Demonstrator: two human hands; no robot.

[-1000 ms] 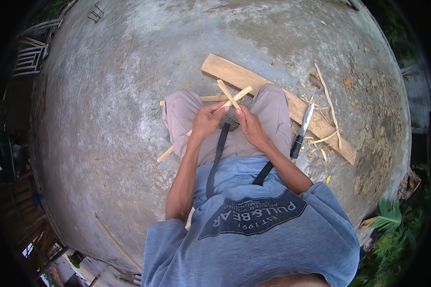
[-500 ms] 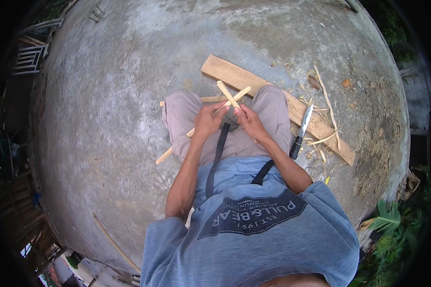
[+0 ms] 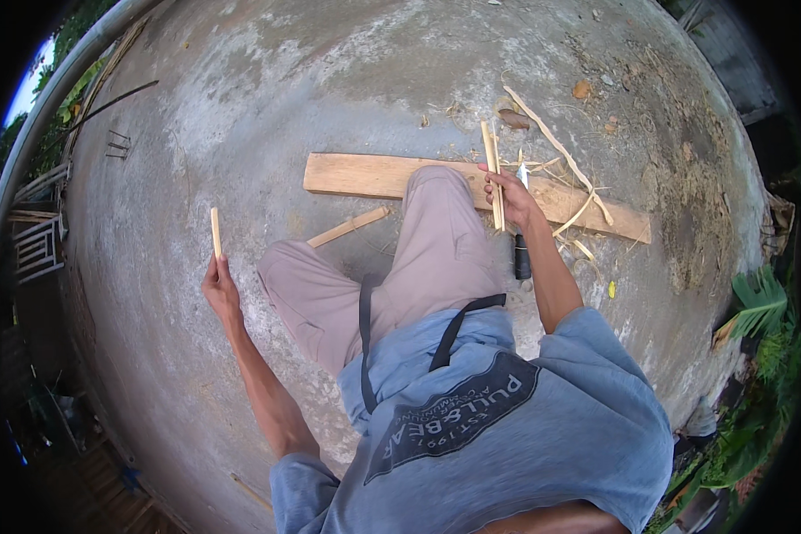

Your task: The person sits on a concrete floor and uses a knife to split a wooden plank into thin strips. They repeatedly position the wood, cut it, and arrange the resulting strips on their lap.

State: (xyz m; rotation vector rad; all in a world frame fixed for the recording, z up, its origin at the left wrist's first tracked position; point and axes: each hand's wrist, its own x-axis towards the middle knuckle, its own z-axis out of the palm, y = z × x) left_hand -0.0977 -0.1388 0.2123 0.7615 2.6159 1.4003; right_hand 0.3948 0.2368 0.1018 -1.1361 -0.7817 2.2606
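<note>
My left hand [image 3: 220, 289] pinches one short pale split-wood stick [image 3: 215, 233] upright, out over the concrete floor [image 3: 240, 107]. My right hand [image 3: 513, 198] closes on a longer pale wood strip [image 3: 492, 173] above the flat wooden plank [image 3: 365, 175]. I'd keep both grips firm, clear of the black-handled knife [image 3: 521, 245].

A rough grey concrete floor [image 3: 267, 107] fills the scene, mottled with pale patches; a long flat wooden plank [image 3: 356, 175] lies across it; a short split stick [image 3: 347, 228] rests just below the plank's left part; thin pale shavings and a long curved strip [image 3: 556, 147] scatter near the plank's right end; a knife with a dark handle [image 3: 522, 258] lies beside them; green leaves [image 3: 761, 311] edge the right side; a wooden fence [image 3: 36, 240] stands at far left.
</note>
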